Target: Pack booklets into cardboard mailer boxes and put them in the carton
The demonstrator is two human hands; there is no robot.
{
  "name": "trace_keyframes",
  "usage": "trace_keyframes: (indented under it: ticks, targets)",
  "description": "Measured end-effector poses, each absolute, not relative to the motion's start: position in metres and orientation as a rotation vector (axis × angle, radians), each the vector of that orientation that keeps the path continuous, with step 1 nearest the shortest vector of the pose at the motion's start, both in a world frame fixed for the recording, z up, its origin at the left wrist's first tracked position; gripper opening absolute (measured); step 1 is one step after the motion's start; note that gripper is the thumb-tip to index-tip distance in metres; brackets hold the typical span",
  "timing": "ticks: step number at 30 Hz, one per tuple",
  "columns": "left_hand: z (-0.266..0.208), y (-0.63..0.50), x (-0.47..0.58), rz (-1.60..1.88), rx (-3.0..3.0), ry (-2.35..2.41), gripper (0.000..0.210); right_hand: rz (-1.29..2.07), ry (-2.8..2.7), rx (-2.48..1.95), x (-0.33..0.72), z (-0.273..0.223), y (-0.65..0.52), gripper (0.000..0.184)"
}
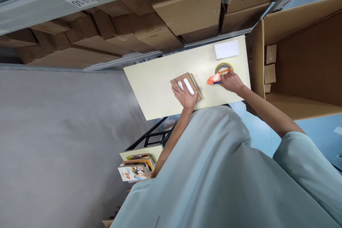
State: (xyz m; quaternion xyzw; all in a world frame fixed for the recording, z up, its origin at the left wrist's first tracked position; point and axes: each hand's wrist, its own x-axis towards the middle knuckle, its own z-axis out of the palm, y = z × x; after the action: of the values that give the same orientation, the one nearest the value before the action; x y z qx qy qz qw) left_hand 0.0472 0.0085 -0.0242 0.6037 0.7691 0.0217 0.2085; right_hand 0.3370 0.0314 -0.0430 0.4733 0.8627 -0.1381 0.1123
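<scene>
Out on the left, the shelf [48, 11] ran across the far side of your space, cardboard boxes [188, 10] packed close along it, presumably to save room. Below, nearer you, books [135, 172] sat in a pile just beside your left forearm, well off the worktop [149, 89], perhaps so they stayed out of the way.

Then onto the worktop itself, and there it was: the brown package [191, 78], toward the near edge, close in front of your body, turned at a slant. Your left hand [185, 96] lay right over it, grip spread, fingers fanned across the top and the white label [188, 86], thumb down by the right side; a steadying hold, by the look of it, against sliding.

Across to the right, well apart, came the orange tool [213, 78], with something dark blue under it, too small to make out. Your right hand [232, 82] had its grip pinched on the tool's right end, leaving the other end pointing in toward the package; whether it was clear of the surface, you couldn't tell. Just behind it lay the tape roll [223, 64], flat, so likely safe from rolling. The white stack [226, 49] rested at the far right corner, apparently parked clear of your elbows yet within reach.

Hard right, the big box [258, 60] gaped beside the worktop, small boxes [270, 74] lined up inside, probably to sit snug.
</scene>
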Motion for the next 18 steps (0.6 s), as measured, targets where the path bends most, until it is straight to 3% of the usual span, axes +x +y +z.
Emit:
trace_keyframes:
  ticks: [5,13,18]
  targets:
    - [-0.025,0.009,0.049,0.046,1.659,2.139,0.1,-0.527,2.446,1.488,0.291,-0.042,0.039,0.055]
    - [-0.024,0.013,0.052,0.031,1.633,2.106,0.101,-0.758,2.144,1.642,0.237,-0.002,0.023,0.053]
    - [-0.023,0.012,0.052,0.094,1.614,2.053,0.1,-0.774,1.901,1.963,0.233,0.012,0.038,0.059]
